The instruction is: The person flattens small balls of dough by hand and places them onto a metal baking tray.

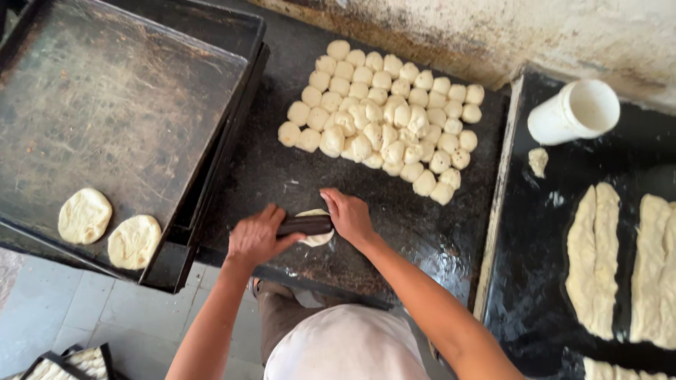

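Note:
A short dark rolling pin (304,225) lies across a small flattened piece of dough (317,238) on the black worktop (282,176). My left hand (257,236) grips the pin's left end and my right hand (348,214) presses on its right end. Just beyond my hands, several small dough balls (384,116) sit packed together in a block on the worktop.
A dark metal tray (105,105) at the left holds two flattened dough rounds (84,215) near its front edge. At the right, a black surface (535,281) carries long dough strips (595,257), a white cup (576,111) on its side and a small dough scrap (538,161).

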